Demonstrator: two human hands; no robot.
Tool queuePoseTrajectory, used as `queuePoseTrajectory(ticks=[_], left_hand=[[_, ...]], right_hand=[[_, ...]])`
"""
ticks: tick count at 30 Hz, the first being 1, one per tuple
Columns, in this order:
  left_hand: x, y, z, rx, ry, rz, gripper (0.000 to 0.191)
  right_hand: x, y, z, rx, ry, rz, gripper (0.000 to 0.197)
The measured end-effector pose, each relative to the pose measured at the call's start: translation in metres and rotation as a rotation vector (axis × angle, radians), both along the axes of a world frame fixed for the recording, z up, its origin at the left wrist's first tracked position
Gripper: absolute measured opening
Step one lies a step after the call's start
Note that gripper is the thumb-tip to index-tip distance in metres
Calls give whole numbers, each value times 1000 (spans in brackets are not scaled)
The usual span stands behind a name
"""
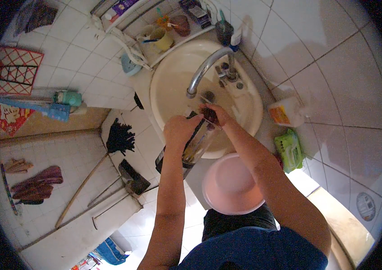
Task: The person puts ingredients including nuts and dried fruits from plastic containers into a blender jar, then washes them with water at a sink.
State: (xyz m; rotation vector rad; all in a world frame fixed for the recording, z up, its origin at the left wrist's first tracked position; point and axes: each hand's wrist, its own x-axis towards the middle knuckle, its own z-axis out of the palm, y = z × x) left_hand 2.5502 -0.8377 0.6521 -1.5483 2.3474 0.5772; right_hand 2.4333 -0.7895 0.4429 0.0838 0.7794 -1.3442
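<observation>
Over the cream washbasin (pixel 169 81), my left hand (pixel 182 130) grips the black handle of a clear container (pixel 196 145), which lies tilted with its dark base towards me. My right hand (pixel 216 116) is at the container's upper end, its fingers around something dark reddish that I cannot make out. The curved chrome faucet (pixel 208 65) arches just beyond both hands. Below the basin's near edge, a pink plastic basin (pixel 233 185) stands against my body, partly covered by my right forearm.
A shelf rack (pixel 177 47) holding cups stands behind the basin. To the right are a white bottle (pixel 285 111) with an orange label and a green wipes pack (pixel 289 150). A black mop head (pixel 120 136) and a dustpan (pixel 133 177) are at left.
</observation>
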Motion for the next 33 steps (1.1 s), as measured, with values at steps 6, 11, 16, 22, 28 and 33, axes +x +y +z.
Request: queuePoseTrajectory(ticks=[6,11,16,22,28,33], left_hand=[[-20,0,15,125,-69,145,63],[-10,-3,-4,6,4,79,64],[-16,0,2,10,8,120,64],[-13,-1,-2,38,73,158,58],[-10,0,5,120,12,180,61],[-2,-1,0,-6,14,47,57]], right_hand=[[-7,0,-13,-12,88,33,33],[-4,-1,-11,-7,131,62,33],[-6,0,-15,-4,124,68,34],[-11,3,-21,-128,7,142,38],[-6,2,5,-67,59,59,31],[-9,0,-9,-78,126,111,37]])
